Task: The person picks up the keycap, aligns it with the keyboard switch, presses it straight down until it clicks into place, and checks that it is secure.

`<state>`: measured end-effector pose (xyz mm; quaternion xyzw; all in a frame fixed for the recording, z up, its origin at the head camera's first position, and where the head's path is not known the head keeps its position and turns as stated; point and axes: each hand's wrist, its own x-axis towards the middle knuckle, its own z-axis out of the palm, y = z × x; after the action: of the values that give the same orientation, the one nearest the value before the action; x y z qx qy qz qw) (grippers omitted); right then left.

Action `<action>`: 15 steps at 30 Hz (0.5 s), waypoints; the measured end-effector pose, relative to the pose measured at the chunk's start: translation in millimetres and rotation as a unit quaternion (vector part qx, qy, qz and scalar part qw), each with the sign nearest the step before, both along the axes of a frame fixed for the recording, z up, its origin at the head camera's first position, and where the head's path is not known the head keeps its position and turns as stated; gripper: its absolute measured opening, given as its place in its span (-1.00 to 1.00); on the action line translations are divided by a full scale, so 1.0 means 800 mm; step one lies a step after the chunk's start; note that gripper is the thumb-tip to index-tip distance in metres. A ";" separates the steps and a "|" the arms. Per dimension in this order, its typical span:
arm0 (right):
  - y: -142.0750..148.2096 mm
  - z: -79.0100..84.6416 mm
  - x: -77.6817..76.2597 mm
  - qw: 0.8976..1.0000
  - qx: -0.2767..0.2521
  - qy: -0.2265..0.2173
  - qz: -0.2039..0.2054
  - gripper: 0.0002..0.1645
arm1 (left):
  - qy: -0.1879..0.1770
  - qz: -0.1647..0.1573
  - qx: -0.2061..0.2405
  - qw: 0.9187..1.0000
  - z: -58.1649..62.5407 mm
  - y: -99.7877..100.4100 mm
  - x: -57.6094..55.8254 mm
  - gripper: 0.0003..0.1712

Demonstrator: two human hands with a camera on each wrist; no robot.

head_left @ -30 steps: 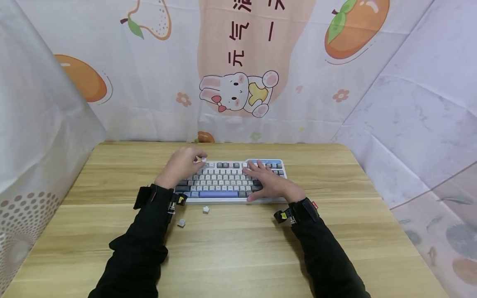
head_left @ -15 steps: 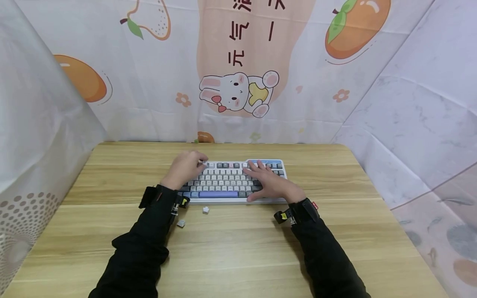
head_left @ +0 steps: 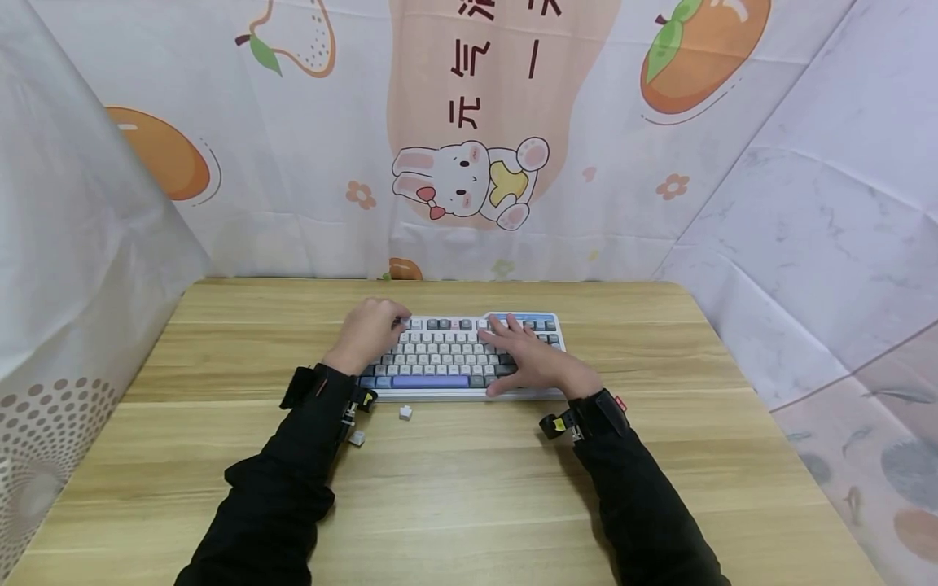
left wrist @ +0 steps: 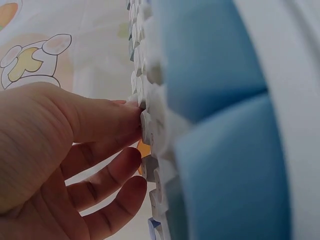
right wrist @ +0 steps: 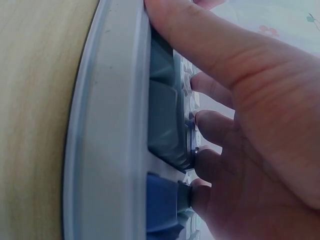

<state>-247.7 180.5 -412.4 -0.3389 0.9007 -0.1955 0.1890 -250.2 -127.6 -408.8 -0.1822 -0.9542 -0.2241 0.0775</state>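
Note:
A mechanical keyboard (head_left: 440, 360) with white, grey and blue keycaps lies on the table. At its upper left corner, the left hand (head_left: 364, 334) has thumb and index finger pinched together on a small white keycap, mostly hidden behind the fingers. In the left wrist view, the thumb (left wrist: 115, 117) reaches right to the key rows, its other fingers curled loosely beside them. The right hand (head_left: 533, 360) rests spread over the keyboard's right side. Its thumb (right wrist: 185, 30) lies at the front edge in the right wrist view, the other fingertips on the keys.
Two loose keycaps lie on the wooden table (head_left: 469, 488) in front of the keyboard: a white keycap (head_left: 405, 413) and a greyish keycap (head_left: 357, 439) close by the left wrist. A printed cloth (head_left: 293, 203) hangs behind the table.
The left hand has brought the keycap, seen between its fingertips a second ago, down and slightly right onto the keyboard's upper left corner. The right hand stays where it was.

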 end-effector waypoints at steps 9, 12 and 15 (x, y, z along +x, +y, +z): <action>-0.001 0.001 -0.002 1.000 0.007 -0.003 -0.004 0.25 | 0.009 -0.004 -0.001 1.000 0.002 0.000 0.002 -0.80; -0.002 0.000 -0.003 1.000 0.009 -0.003 -0.006 0.25 | 0.009 -0.004 -0.001 1.000 0.002 0.000 0.002 -0.79; -0.002 -0.001 -0.003 1.000 0.008 -0.003 -0.005 0.25 | 0.005 0.001 -0.007 1.000 0.002 0.001 0.003 -0.80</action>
<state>-249.9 179.2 -413.0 -0.3320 0.9035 -0.1901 0.1932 -247.7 -126.8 -406.9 -0.1835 -0.9554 -0.2167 0.0815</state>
